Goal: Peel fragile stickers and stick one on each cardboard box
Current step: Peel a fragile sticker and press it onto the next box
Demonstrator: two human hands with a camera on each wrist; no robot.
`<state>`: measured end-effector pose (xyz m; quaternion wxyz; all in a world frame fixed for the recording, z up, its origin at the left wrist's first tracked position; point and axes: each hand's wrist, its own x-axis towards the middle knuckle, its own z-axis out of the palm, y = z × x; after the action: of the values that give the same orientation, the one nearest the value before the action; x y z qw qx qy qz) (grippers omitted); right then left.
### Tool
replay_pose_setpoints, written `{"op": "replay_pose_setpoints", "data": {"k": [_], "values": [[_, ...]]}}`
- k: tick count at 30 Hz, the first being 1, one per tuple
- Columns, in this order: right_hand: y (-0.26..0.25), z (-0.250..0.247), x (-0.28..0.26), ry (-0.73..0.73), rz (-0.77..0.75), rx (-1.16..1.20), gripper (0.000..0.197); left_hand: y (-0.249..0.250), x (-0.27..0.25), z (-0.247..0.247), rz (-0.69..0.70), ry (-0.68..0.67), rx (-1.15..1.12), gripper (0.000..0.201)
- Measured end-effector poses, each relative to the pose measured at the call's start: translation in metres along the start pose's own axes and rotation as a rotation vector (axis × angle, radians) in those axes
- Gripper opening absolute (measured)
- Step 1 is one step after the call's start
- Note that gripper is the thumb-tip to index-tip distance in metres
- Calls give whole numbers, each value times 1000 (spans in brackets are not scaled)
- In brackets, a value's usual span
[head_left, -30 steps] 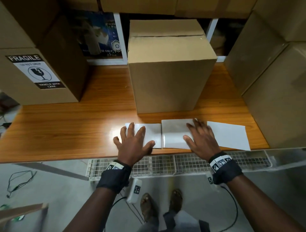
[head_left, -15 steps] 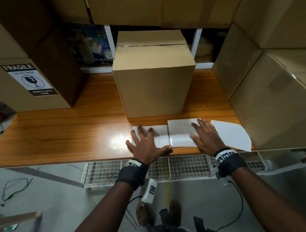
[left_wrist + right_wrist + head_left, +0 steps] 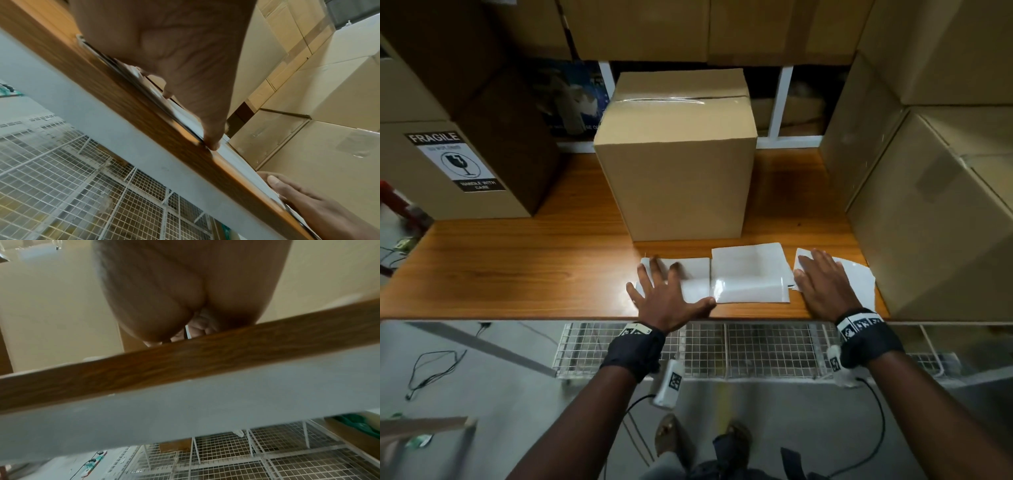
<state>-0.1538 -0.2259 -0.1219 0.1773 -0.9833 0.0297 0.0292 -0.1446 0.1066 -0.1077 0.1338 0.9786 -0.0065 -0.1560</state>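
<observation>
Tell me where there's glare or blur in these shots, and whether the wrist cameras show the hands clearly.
Head view: glare on the glossy middle sheet and on the tape across the centre box; left hand fingertips slightly smeared. Left wrist view: the table edge is motion-blurred, palm close but readable. Right wrist view: soft throughout, the right hand fills the top, fingers mostly hidden.

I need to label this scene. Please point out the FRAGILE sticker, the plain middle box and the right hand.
FRAGILE sticker (image 3: 456, 161): head view, glass symbol.
Plain middle box (image 3: 681, 186): head view, front face.
Right hand (image 3: 825, 286): head view, back of hand.
</observation>
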Motion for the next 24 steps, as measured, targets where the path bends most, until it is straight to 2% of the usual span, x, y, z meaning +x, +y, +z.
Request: {"op": "replay_pose_setpoints", "data": {"k": [3, 7, 10, 14, 19, 24], "values": [[5, -4, 8, -1, -51, 19, 44, -6, 2, -1, -6, 36, 21, 123], [4, -5, 12, -29, -84, 6, 41, -15, 5, -4, 11, 97, 19, 110], [-9, -10, 11, 62, -90, 67, 39, -17, 7, -3, 26, 115, 6, 106], [-53, -7, 3, 192, -204, 145, 38, -14, 4, -2, 26, 119, 28, 108], [-125, 21, -7, 201, -352, 207, 37, -12, 2, -4, 9, 138, 53, 106], [-149, 51, -5, 200, -360, 160, 20, -10, 2, -2, 19, 161, 43, 100]]}}
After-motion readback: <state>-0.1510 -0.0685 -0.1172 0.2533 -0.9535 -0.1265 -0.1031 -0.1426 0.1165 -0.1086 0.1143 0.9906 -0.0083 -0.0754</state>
